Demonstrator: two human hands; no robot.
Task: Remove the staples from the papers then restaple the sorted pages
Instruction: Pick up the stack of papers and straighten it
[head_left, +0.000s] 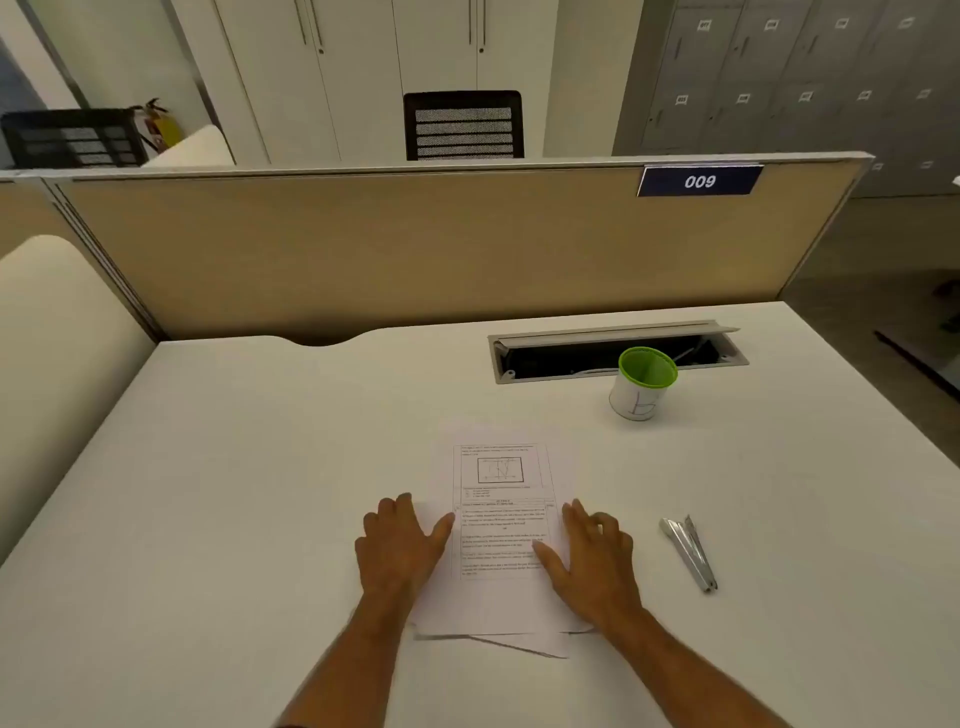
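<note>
A small stack of printed papers (501, 488) lies flat on the white desk (260, 467), its lower sheets fanned out unevenly at the near edge. My left hand (400, 545) rests flat on the stack's left edge, fingers spread. My right hand (592, 556) lies flat on the right edge, thumb over the printed text. Neither hand holds anything. A silver metal stapler (691, 553) lies on the desk to the right of my right hand, apart from it.
A white pen cup with a green rim (641, 384) stands at the back right, in front of an open cable tray (613, 351) set into the desk. A beige partition (415, 249) with a "009" sign closes the far edge.
</note>
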